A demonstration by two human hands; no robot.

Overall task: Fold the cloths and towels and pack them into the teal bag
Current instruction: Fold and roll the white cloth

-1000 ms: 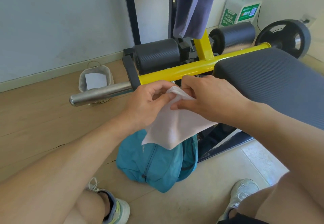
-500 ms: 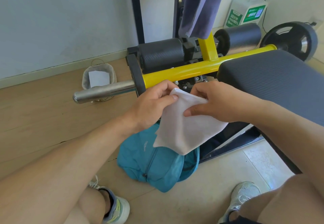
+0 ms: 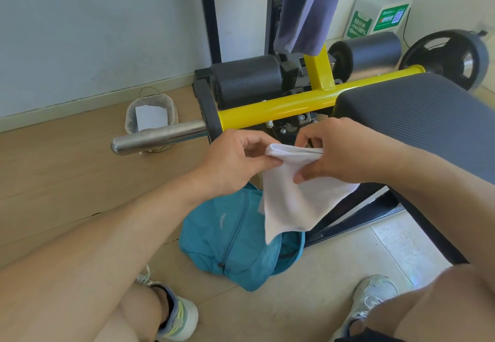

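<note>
A white cloth (image 3: 297, 199) hangs folded in the air above the teal bag (image 3: 227, 240), which lies slumped on the floor with its mouth toward the right. My left hand (image 3: 235, 162) pinches the cloth's upper left corner. My right hand (image 3: 340, 154) pinches the top edge just to the right, thumb underneath. The cloth's lower tip dips toward the bag's opening. A purple-grey towel (image 3: 308, 9) hangs from the black frame at the top.
A yellow-barred weight bench (image 3: 281, 105) with a grey pad (image 3: 417, 119) and a steel bar end (image 3: 158, 138) stands right behind my hands. A small bin (image 3: 151, 116) sits by the wall. My two shoes (image 3: 176, 315) flank the bag.
Both hands have drawn the cloth's top edge together and lifted it slightly; the cloth now hangs narrower, with its tip lower over the bag.
</note>
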